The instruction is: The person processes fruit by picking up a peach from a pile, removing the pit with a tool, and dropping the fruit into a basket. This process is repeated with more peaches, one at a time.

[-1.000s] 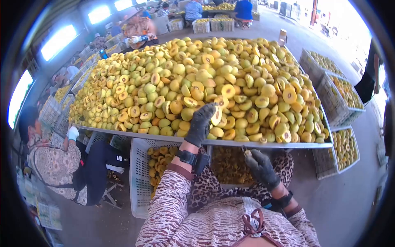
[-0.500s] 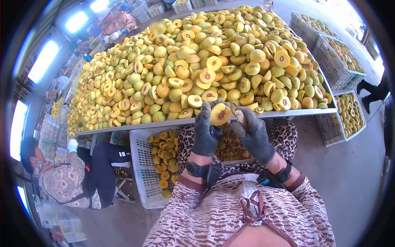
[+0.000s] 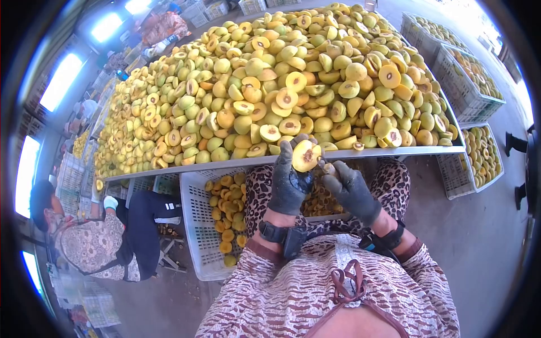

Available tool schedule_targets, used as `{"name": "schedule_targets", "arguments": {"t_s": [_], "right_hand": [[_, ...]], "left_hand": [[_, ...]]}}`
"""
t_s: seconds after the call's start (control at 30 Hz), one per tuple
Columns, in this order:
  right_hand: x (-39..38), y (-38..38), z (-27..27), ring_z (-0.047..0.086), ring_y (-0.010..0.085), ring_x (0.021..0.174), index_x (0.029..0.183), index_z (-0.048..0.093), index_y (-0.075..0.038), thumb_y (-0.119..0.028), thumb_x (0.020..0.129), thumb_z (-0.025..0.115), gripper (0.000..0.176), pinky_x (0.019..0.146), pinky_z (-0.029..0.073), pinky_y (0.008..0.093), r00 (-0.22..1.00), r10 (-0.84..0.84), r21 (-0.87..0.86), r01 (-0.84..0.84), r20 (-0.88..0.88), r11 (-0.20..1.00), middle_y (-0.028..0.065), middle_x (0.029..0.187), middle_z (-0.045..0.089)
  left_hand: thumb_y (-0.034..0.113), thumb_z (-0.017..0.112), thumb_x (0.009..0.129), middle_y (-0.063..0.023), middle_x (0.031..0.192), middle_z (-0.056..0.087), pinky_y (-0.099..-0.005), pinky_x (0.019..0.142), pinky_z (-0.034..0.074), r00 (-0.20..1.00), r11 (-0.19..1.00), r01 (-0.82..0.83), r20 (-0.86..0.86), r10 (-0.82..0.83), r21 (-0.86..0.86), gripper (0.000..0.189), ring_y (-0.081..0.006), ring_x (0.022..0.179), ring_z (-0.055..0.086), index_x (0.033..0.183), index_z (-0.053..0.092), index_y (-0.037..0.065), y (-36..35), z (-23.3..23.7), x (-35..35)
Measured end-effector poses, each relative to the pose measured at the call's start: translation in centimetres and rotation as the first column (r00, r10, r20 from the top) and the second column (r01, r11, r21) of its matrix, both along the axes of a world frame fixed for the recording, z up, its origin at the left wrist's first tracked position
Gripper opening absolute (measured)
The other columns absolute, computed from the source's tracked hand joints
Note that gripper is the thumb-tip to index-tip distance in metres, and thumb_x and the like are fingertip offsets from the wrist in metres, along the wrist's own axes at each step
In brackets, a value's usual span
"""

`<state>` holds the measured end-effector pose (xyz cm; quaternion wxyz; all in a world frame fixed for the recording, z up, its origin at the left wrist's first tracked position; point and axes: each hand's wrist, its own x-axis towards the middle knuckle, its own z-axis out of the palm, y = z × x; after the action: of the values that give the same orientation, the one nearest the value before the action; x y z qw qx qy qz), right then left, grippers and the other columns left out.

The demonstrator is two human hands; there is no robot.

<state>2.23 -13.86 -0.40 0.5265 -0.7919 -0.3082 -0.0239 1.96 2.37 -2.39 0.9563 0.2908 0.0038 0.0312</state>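
Note:
Over my lap, just off the table's front edge, my left hand (image 3: 288,186) in a dark glove grips a yellow peach half (image 3: 306,156). Its cut face is turned up towards me, with a brown pit hollow in the middle. My right hand (image 3: 356,196), gloved too, is closed round a small tool with a pale handle (image 3: 328,168). The tool's end is right at the peach half's right edge; its working tip is hidden. Behind both hands rises a big heap of halved peaches (image 3: 242,107) on a metal-edged table (image 3: 394,152).
A white crate (image 3: 197,248) holding peach halves stands left of my legs. Between my knees lie darker fruit pieces (image 3: 321,200). Full crates (image 3: 473,160) stand at the right. A co-worker (image 3: 93,242) sits at the left by the table, and another person's dark legs (image 3: 521,169) show far right.
The peach half has turned so its cut face shows more fully. My right hand has shifted slightly down and right with the tool. The co-worker's arm and the far-right person's legs have moved.

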Motion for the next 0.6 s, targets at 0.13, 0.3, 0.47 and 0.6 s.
{"name": "schedule_targets", "arguments": {"t_s": [0.13,0.3,0.47,0.6], "right_hand": [[0.3,-0.1,0.2,0.063,0.0441,0.069,0.101,0.058,0.001,-0.017,0.09,0.065,0.021,0.057,0.047,0.0465,0.993,-0.04,0.115,0.053,-0.113,0.992,0.0246,0.073,0.062],[-0.6,1.2,1.3,0.063,0.0431,0.07,0.11,0.056,0.001,-0.016,0.09,0.066,0.028,0.058,0.048,0.048,0.984,-0.18,0.012,0.18,0.0,0.984,0.0241,0.076,0.063],[-0.5,2.2,0.2,0.063,0.0435,0.069,0.111,0.053,0.001,-0.013,0.091,0.064,0.026,0.057,0.047,0.0497,0.97,-0.198,-0.026,0.204,0.143,0.979,0.0241,0.074,0.063],[-0.8,2.2,-0.6,0.062,0.0457,0.07,0.104,0.051,0.001,-0.011,0.092,0.062,0.021,0.055,0.046,0.051,0.982,-0.152,-0.039,0.157,0.108,0.987,0.0258,0.073,0.062]], "left_hand": [[0.047,0.047,0.101,-0.0187,0.123,0.057,-0.0439,0.097,0.051,1.0,1.0,0.01,-0.004,-0.01,-0.011,0.056,-0.0322,0.111,0.06,0.13,0.049,0.0,-1.1,0.9,-0.3],[0.046,0.043,0.103,-0.0188,0.121,0.058,-0.0437,0.097,0.051,0.999,0.999,-0.041,0.024,0.04,0.032,0.053,-0.0313,0.111,0.06,0.128,0.05,0.0,-1.5,2.1,-0.4],[0.045,0.043,0.103,-0.0179,0.116,0.06,-0.0426,0.095,0.052,0.99,0.984,-0.144,0.029,0.141,0.102,0.05,-0.03,0.107,0.061,0.125,0.053,0.001,-1.4,2.5,-0.9],[0.045,0.044,0.103,-0.0166,0.108,0.063,-0.0426,0.091,0.053,0.98,0.978,-0.195,-0.034,0.197,0.071,0.047,-0.029,0.099,0.063,0.114,0.057,0.002,-1.7,2.1,-0.5]]}}
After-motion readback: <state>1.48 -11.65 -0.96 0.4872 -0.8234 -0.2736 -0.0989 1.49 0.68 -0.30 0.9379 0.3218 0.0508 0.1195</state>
